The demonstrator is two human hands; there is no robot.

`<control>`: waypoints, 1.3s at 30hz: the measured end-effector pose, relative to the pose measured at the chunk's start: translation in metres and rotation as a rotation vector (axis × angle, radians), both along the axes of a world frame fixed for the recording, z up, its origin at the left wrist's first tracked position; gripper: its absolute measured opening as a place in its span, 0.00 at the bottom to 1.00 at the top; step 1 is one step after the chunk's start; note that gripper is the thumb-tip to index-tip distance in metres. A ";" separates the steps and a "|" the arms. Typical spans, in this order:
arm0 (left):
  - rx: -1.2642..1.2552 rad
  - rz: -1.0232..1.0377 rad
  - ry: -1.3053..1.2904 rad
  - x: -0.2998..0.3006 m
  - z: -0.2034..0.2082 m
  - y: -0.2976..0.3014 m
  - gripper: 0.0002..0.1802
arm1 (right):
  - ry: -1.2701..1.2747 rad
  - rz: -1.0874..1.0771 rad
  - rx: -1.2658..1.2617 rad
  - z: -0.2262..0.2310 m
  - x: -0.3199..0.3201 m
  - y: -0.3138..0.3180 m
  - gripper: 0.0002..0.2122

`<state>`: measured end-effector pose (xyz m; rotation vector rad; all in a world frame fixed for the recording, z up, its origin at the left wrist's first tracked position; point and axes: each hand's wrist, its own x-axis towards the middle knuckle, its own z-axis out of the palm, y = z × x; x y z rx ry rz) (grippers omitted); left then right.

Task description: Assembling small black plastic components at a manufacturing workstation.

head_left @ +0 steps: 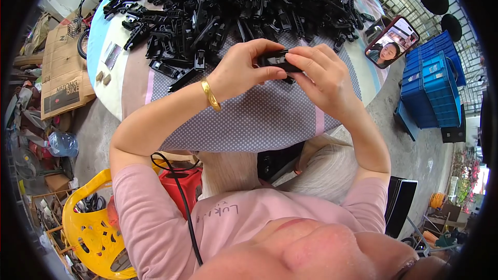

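Note:
Above the near part of the table, both hands hold one glossy black plastic piece [276, 60], a short, long-shaped part whose exact kind I cannot make out. My left hand [243, 67] grips its left end between thumb and fingers. Closed over its right end are the fingertips of my right hand [327, 75], which cover part of it. Just beyond the hands lies a large heap of similar black plastic pieces [207, 21], some with shiny faces. A few of them [165, 68] lie loose at the heap's near left edge.
The round table wears a dotted grey and striped cloth [223, 124]. A phone [392, 42] showing a person stands at its right. A small flat packet [111, 55] lies at left. Blue crates [430, 88] stand right, a yellow chair [96, 223] and cardboard [65, 67] left. A black cable [188, 212] hangs by my left arm.

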<state>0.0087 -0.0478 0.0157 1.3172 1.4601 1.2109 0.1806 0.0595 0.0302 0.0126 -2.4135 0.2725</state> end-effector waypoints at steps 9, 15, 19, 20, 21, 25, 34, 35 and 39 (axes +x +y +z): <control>0.232 0.024 0.334 -0.001 -0.001 0.000 0.23 | -0.004 -0.093 -0.146 0.004 0.003 0.002 0.23; 0.268 -0.052 0.455 0.002 0.000 -0.002 0.23 | -0.270 -0.042 -0.201 -0.001 0.014 0.010 0.25; 0.318 -0.049 0.573 0.004 0.001 -0.002 0.21 | -0.189 -0.061 -0.114 -0.008 0.009 0.006 0.23; 0.348 -0.039 0.591 0.004 0.000 -0.002 0.21 | -0.175 -0.065 -0.078 -0.008 0.008 0.005 0.22; 0.350 -0.039 0.594 0.004 0.001 -0.003 0.21 | -0.159 -0.068 -0.041 -0.008 0.007 0.005 0.22; 0.371 -0.050 0.624 0.005 0.003 -0.006 0.20 | -0.095 -0.058 -0.012 -0.008 0.008 0.002 0.19; 0.281 -0.225 0.475 0.004 0.003 -0.004 0.27 | -0.186 -0.023 -0.191 -0.001 0.025 0.003 0.14; 0.236 -0.286 0.433 0.003 0.003 -0.003 0.31 | -0.294 0.049 -0.309 0.007 0.031 0.005 0.13; 0.294 -0.254 0.377 -0.008 0.001 0.001 0.40 | -0.560 0.161 -0.511 0.024 0.046 0.005 0.14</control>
